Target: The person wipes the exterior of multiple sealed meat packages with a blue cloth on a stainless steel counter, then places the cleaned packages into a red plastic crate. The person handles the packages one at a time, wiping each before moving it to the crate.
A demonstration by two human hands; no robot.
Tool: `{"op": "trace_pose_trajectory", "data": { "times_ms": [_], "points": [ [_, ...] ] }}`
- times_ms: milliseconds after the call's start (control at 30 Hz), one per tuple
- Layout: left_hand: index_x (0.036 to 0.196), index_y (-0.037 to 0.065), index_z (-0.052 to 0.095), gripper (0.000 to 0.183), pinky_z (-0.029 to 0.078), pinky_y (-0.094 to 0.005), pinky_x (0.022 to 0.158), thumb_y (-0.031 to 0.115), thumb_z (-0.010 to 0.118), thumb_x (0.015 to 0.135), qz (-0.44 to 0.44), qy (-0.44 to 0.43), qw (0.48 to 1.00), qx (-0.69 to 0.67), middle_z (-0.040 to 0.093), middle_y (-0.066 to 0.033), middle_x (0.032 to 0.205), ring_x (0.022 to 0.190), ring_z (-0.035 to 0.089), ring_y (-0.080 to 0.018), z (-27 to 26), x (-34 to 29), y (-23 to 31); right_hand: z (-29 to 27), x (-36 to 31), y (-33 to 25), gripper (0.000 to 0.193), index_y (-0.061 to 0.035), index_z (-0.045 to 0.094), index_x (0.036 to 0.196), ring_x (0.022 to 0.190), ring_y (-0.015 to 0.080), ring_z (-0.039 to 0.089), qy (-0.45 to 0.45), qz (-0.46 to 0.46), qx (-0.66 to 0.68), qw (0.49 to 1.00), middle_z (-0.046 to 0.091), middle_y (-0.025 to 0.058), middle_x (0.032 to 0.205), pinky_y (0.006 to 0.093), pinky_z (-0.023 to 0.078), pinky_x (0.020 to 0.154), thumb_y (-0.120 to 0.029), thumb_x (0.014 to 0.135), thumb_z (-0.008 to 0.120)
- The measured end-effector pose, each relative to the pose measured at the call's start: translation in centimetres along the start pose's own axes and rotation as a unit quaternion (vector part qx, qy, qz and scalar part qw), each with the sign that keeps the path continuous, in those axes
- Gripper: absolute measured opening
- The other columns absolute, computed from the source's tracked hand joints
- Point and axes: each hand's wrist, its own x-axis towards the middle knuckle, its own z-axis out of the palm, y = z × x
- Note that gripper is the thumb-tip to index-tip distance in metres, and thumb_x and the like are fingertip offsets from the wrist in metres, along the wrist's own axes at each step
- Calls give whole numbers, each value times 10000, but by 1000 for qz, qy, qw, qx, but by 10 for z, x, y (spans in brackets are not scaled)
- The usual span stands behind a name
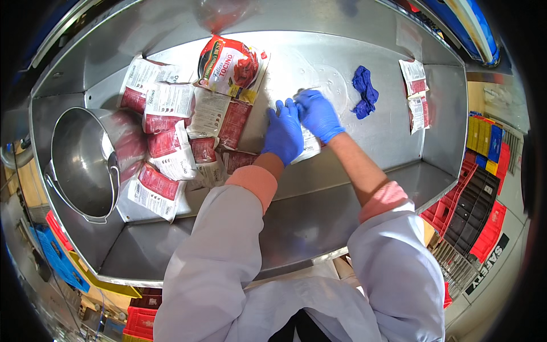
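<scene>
My left hand (285, 132) and my right hand (320, 115), both in blue gloves, are close together over the middle of a metal trough. Beneath them lies a white meat packet (309, 146), mostly covered by the gloves. The right fingers are bent inward and pinch near its far edge. My left fingers press along its left side, their grip partly hidden. To the left is a pile of similar white-and-red meat packets (168, 101), one showing a red printed front (231, 65). A crumpled dark blue cloth (364, 92) lies to the right.
A steel bucket (82, 162) stands tilted at the trough's left end. Two more packets (416, 96) rest against the right end. The trough's raised metal walls (302, 219) surround the work. Red and black crates (470, 199) stand outside at right, a blue crate (60, 256) at left.
</scene>
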Motion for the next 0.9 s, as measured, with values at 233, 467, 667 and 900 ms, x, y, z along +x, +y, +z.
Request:
{"op": "trace_pose_trajectory", "data": {
  "times_ms": [233,467,667,900],
  "points": [
    [1342,-116,386,566,334,-505,1000,195,427,870,-26,29,998,-52,385,-254,1395,1210,416,-385,3,-1,7,10,10,3,84,-73,652,766,821,316,588,40,-6,-35,999,635,128,822,401,496,758,-131,721,612],
    [1266,-166,431,575,354,-444,949,209,469,832,-17,82,996,-43,441,-267,1313,1077,462,-358,8,-4,6,5,21,14,97,-68,657,780,813,321,601,16,-13,-46,999,633,140,811,401,507,743,-140,719,635],
    [1241,-155,451,606,358,-456,950,277,529,823,-21,66,997,-28,434,-270,1317,1080,463,-352,9,-4,5,8,32,18,106,-41,658,746,775,334,614,21,59,-49,997,650,159,823,406,520,748,-134,712,620],
    [1283,-135,417,652,360,-455,955,316,535,827,-8,51,998,-44,429,-262,1328,1078,461,-349,5,-4,1,1,39,24,97,-90,649,722,836,316,604,23,106,-40,993,623,129,777,398,514,741,-186,719,633]
  ]
}}
